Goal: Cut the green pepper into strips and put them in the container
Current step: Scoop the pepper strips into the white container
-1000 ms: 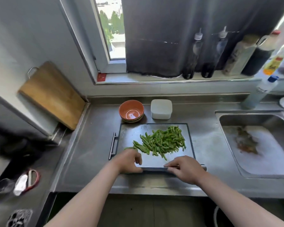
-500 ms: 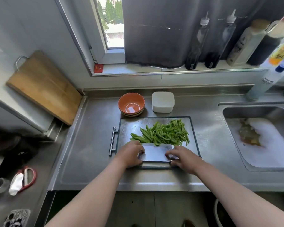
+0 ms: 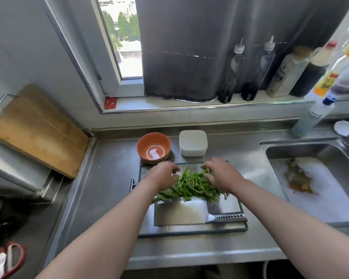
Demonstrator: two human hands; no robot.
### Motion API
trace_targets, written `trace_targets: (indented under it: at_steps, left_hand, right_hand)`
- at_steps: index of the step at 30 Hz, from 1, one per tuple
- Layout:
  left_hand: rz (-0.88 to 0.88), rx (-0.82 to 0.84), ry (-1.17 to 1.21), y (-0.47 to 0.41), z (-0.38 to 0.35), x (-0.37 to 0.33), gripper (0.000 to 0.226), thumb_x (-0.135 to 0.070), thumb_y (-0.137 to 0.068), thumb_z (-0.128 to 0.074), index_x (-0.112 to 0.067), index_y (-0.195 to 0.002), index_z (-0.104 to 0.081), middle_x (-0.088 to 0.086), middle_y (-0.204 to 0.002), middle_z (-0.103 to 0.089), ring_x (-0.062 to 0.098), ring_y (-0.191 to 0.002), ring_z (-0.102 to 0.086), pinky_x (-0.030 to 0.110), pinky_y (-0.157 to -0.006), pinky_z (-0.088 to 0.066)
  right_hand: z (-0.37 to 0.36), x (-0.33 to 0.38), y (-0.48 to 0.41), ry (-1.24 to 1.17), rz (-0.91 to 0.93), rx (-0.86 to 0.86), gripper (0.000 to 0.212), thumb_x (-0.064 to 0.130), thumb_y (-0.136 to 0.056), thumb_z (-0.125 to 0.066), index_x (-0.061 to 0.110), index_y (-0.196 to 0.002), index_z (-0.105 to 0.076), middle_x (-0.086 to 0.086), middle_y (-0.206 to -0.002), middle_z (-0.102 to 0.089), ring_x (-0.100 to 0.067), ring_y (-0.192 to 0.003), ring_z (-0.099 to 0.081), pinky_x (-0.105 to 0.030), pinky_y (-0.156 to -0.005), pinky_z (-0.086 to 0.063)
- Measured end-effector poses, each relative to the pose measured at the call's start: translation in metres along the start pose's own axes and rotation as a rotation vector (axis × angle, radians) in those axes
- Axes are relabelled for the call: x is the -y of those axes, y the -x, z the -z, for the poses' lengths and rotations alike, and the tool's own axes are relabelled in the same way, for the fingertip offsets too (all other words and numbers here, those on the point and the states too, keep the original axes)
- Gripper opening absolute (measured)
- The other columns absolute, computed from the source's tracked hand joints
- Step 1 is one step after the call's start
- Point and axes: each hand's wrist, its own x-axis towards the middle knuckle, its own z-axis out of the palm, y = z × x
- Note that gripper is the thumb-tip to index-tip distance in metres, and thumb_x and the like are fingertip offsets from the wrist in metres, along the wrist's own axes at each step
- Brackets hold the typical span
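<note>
A pile of green pepper strips (image 3: 191,186) lies on the steel cutting board (image 3: 189,232). Its near edge rests on the blade of a cleaver (image 3: 180,212), which lies flat on the board with its handle pointing right. My left hand (image 3: 164,177) is at the pile's left side with its fingers loosely curved, blurred by motion. My right hand (image 3: 223,175) cups the pile's right side, and its fingertips touch the strips. Neither hand holds the cleaver. The white square container (image 3: 192,142) stands just behind the board.
Stacked orange bowls (image 3: 153,148) stand left of the container. A sink (image 3: 310,178) with foamy water is on the right. A wooden board (image 3: 34,129) leans on the left wall. Bottles (image 3: 230,77) line the windowsill. Red-handled scissors (image 3: 12,256) lie at the lower left.
Both hands have let go of the cleaver at the board's near edge and moved forward to either side of the pile. The cleaver now lies flat, its blade under the nearest strips.
</note>
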Motion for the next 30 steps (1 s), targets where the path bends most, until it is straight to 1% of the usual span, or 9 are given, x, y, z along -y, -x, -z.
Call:
trace_targets:
  at_steps: [6,10,12,15,17,20,23,26,30]
  left_hand:
    - [0.018,-0.075,-0.036,-0.092,0.03,-0.014,0.044,-0.027,-0.09,-0.062,-0.025,-0.134,-0.057,0.0,-0.132,-0.058,0.022,-0.121,-0.054,0.039,-0.099,-0.048]
    - [0.022,-0.039,-0.149,-0.129,0.037,-0.01,0.062,-0.02,-0.091,-0.063,-0.021,-0.149,-0.041,0.006,-0.154,-0.036,0.026,-0.141,-0.033,0.037,-0.115,-0.031]
    - [0.022,-0.016,-0.168,-0.142,0.037,-0.006,0.072,-0.014,-0.09,-0.062,-0.02,-0.155,-0.031,0.006,-0.162,-0.022,0.025,-0.148,-0.021,0.033,-0.119,-0.02]
    - [0.036,0.046,-0.14,-0.16,0.039,0.002,0.082,-0.014,-0.086,-0.062,-0.018,-0.157,-0.023,0.006,-0.166,-0.009,0.023,-0.152,-0.011,0.032,-0.122,-0.013]
    - [0.026,0.104,-0.117,-0.167,0.038,0.01,0.081,-0.018,-0.087,-0.064,-0.018,-0.157,-0.023,0.005,-0.166,-0.011,0.023,-0.151,-0.014,0.034,-0.123,-0.015]
    - [0.02,0.141,-0.073,-0.171,0.037,0.018,0.078,-0.016,-0.085,-0.067,-0.018,-0.154,-0.031,0.0,-0.165,-0.017,0.023,-0.148,-0.025,0.034,-0.119,-0.027]
    - [0.013,0.135,-0.05,-0.172,0.039,0.024,0.077,-0.014,-0.082,-0.069,-0.019,-0.152,-0.037,-0.001,-0.163,-0.02,0.023,-0.145,-0.031,0.033,-0.116,-0.034]
    - [-0.057,0.141,-0.099,-0.174,0.037,0.03,0.082,-0.028,-0.076,-0.077,-0.015,-0.149,-0.039,0.005,-0.159,-0.024,0.026,-0.145,-0.03,0.036,-0.117,-0.034]
    - [-0.086,0.116,-0.102,-0.179,0.035,0.031,0.091,-0.04,-0.069,-0.085,-0.017,-0.145,-0.041,0.006,-0.155,-0.029,0.027,-0.132,-0.046,0.035,-0.108,-0.041]
  right_hand:
    - [0.032,-0.009,-0.095,0.08,0.03,0.009,0.044,0.027,-0.099,-0.058,0.022,-0.141,-0.052,-0.005,-0.138,-0.051,-0.028,-0.128,-0.049,-0.04,-0.101,-0.044]
    - [0.021,-0.012,-0.146,0.156,0.021,0.101,0.061,0.041,-0.096,-0.061,0.023,-0.15,-0.041,-0.007,-0.15,-0.042,-0.03,-0.136,-0.042,-0.045,-0.107,-0.043]
    - [0.01,-0.009,-0.162,0.154,-0.015,0.165,0.071,0.052,-0.094,-0.059,0.03,-0.155,-0.029,-0.01,-0.161,-0.025,-0.033,-0.147,-0.025,-0.052,-0.113,-0.036]
    - [-0.002,-0.002,-0.177,0.138,-0.049,0.214,0.072,0.057,-0.095,-0.051,0.044,-0.157,-0.018,-0.006,-0.168,0.002,-0.033,-0.155,0.003,-0.063,-0.116,-0.02]
    - [-0.008,0.002,-0.18,0.1,-0.066,0.176,0.072,0.057,-0.095,-0.052,0.042,-0.157,-0.019,-0.005,-0.168,0.001,-0.032,-0.155,0.002,-0.062,-0.114,-0.026]
    - [-0.013,0.007,-0.181,0.081,-0.096,0.083,0.069,0.056,-0.094,-0.054,0.038,-0.154,-0.023,-0.005,-0.165,-0.015,-0.032,-0.153,-0.012,-0.055,-0.105,-0.042]
    - [-0.016,0.012,-0.181,0.136,-0.102,0.07,0.066,0.056,-0.095,-0.052,0.032,-0.151,-0.027,-0.008,-0.161,-0.022,-0.034,-0.15,-0.018,-0.052,-0.1,-0.047]
    - [-0.014,0.01,-0.181,0.182,-0.079,0.073,0.069,0.055,-0.093,-0.056,0.023,-0.149,-0.029,-0.01,-0.157,-0.024,-0.033,-0.144,-0.024,-0.05,-0.095,-0.051]
    - [-0.003,-0.009,-0.178,0.113,0.031,0.167,0.075,0.045,-0.094,-0.063,0.025,-0.157,-0.028,-0.008,-0.166,-0.012,-0.03,-0.151,-0.012,-0.043,-0.115,-0.036]
